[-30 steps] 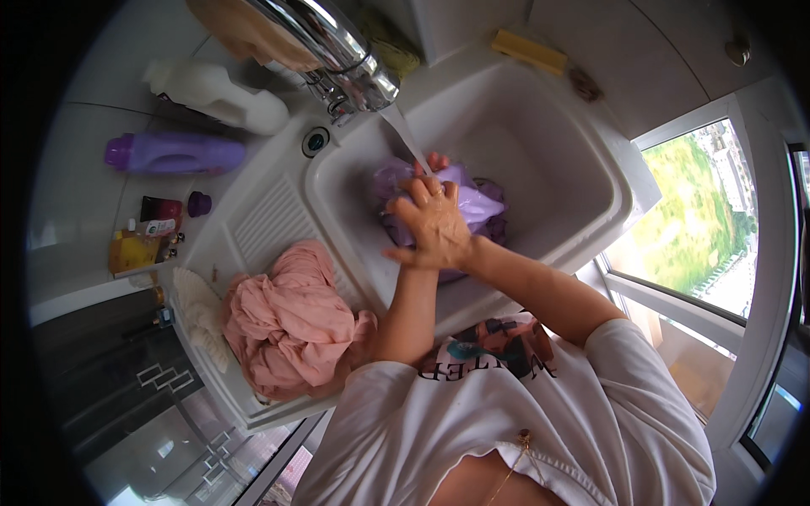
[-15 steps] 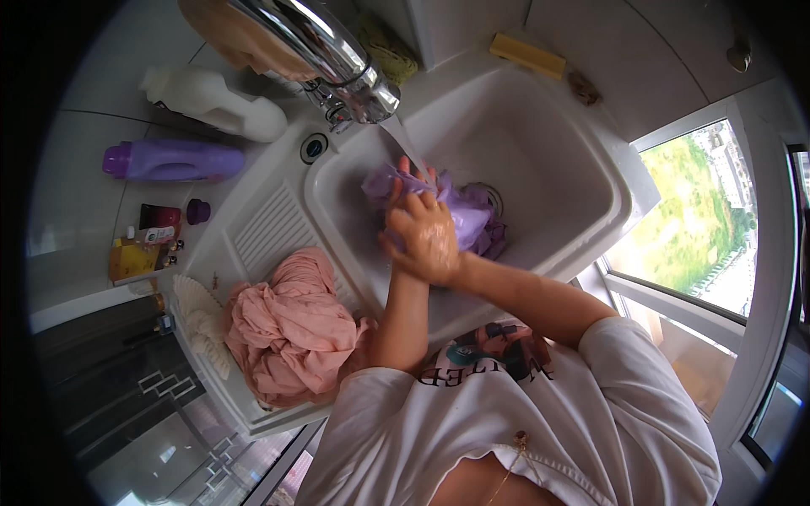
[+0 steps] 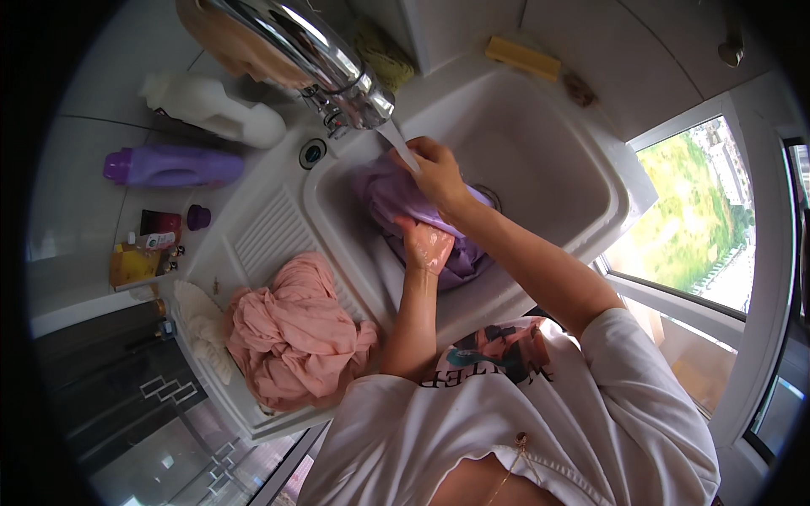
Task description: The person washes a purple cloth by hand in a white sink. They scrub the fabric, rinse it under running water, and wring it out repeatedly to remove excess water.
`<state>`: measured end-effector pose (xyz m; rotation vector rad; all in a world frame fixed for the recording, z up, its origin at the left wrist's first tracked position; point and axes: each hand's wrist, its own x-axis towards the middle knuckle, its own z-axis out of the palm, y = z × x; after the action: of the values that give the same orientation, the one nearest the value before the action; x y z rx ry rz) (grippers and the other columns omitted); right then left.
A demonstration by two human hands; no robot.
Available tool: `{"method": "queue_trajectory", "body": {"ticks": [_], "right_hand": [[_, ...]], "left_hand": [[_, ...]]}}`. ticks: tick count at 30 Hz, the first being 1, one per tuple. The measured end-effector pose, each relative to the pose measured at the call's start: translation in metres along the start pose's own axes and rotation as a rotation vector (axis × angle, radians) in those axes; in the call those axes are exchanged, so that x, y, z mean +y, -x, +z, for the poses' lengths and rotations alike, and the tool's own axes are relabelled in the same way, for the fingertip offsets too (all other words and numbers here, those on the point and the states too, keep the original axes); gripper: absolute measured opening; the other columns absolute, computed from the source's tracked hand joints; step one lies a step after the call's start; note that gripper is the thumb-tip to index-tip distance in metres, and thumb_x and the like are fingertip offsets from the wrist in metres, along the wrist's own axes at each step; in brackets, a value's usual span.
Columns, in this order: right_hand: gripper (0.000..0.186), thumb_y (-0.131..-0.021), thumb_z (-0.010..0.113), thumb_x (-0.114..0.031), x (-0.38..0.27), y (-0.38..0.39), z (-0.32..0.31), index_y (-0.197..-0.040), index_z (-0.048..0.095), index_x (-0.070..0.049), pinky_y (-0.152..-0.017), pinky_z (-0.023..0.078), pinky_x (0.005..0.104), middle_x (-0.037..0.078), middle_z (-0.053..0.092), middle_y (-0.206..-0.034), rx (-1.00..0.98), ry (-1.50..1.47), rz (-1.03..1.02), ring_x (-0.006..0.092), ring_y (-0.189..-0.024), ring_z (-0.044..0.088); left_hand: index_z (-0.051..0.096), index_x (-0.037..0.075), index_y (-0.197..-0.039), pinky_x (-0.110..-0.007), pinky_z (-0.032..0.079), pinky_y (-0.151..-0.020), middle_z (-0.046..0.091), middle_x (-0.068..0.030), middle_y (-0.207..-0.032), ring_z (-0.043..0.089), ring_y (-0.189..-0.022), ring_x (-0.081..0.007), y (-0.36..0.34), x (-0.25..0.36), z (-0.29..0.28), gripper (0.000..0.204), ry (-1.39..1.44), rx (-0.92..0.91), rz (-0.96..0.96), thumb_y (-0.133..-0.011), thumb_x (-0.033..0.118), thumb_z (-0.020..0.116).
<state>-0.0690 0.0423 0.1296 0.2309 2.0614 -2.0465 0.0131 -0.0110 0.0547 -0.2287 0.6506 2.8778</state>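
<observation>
A wet purple cloth (image 3: 384,190) is bunched in the white sink under running water. My right hand (image 3: 439,174) is closed on its upper part beside the water stream, fingers bent. Lower down, my left hand (image 3: 429,247) is wet and turned palm up, holding the cloth, whose folds cover most of its fingers. Above the hands, a chrome faucet (image 3: 367,101) pours water onto the cloth. The rest of the cloth sags toward the bottom of the sink (image 3: 548,152), partly hiding the drain.
A heap of pink cloth (image 3: 295,337) lies on the ribbed washboard (image 3: 270,232) left of the basin. Along the left stand a white bottle (image 3: 215,110), a purple bottle (image 3: 177,165) and small containers. A yellow bar (image 3: 523,57) rests on the back rim. At right is a window (image 3: 696,211).
My hands were pressed together over the bunched cloth and are now apart. The right hand has moved up to the water stream; the left is uncovered lower down, and the cloth is more spread.
</observation>
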Motion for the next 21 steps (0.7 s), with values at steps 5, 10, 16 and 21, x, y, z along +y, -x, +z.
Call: {"method": "queue_trajectory", "body": {"ticks": [5, 10, 16, 21], "right_hand": [[0.081, -0.062, 0.076, -0.046, -0.006, 0.027, -0.034, -0.126, 0.049, -0.005, -0.1, 0.032, 0.0455, 0.02, 0.048, -0.128, -0.291, 0.471, -0.444, 0.0336, -0.122, 0.042], [0.102, -0.051, 0.082, -0.049, 0.027, 0.019, -0.064, -0.134, 0.038, -0.009, -0.104, 0.022, 0.0527, 0.015, 0.053, -0.126, -0.312, 0.749, -0.43, 0.0316, -0.126, 0.043], [0.052, -0.064, 0.074, -0.018, 0.045, 0.003, -0.076, -0.111, 0.058, -0.002, -0.078, 0.048, 0.0318, 0.016, 0.062, -0.105, -0.375, 0.529, -0.193, 0.0263, -0.086, 0.064], [0.046, -0.069, 0.06, -0.001, 0.046, -0.001, -0.082, -0.114, 0.054, -0.002, -0.073, 0.049, 0.0317, 0.014, 0.05, -0.114, -0.126, -0.125, 0.076, 0.0248, -0.083, 0.059]], "left_hand": [[0.027, 0.012, -0.143, -0.042, 0.027, -0.11, 0.033, -0.0091, -0.143, 0.03, -0.134, -0.026, -0.015, 0.033, -0.007, 0.085, -0.244, 0.013, 0.09, -0.082, 0.067, 0.049], [0.046, 0.007, -0.13, -0.046, 0.034, -0.105, 0.047, -0.0111, -0.132, 0.043, -0.123, -0.028, -0.023, 0.055, 0.039, 0.074, -0.005, 0.12, 0.28, -0.084, 0.064, 0.05], [0.051, 0.0, -0.121, -0.049, 0.035, -0.102, 0.051, -0.0135, -0.124, 0.051, -0.113, -0.0303, -0.021, 0.081, 0.024, 0.077, 0.221, 0.136, 0.249, -0.079, 0.065, 0.055], [0.052, 0.01, -0.121, -0.053, 0.039, -0.098, 0.057, -0.0134, -0.117, 0.052, -0.111, -0.0321, -0.033, 0.055, -0.006, 0.066, 0.225, 0.497, 0.258, -0.079, 0.06, 0.058]]}}
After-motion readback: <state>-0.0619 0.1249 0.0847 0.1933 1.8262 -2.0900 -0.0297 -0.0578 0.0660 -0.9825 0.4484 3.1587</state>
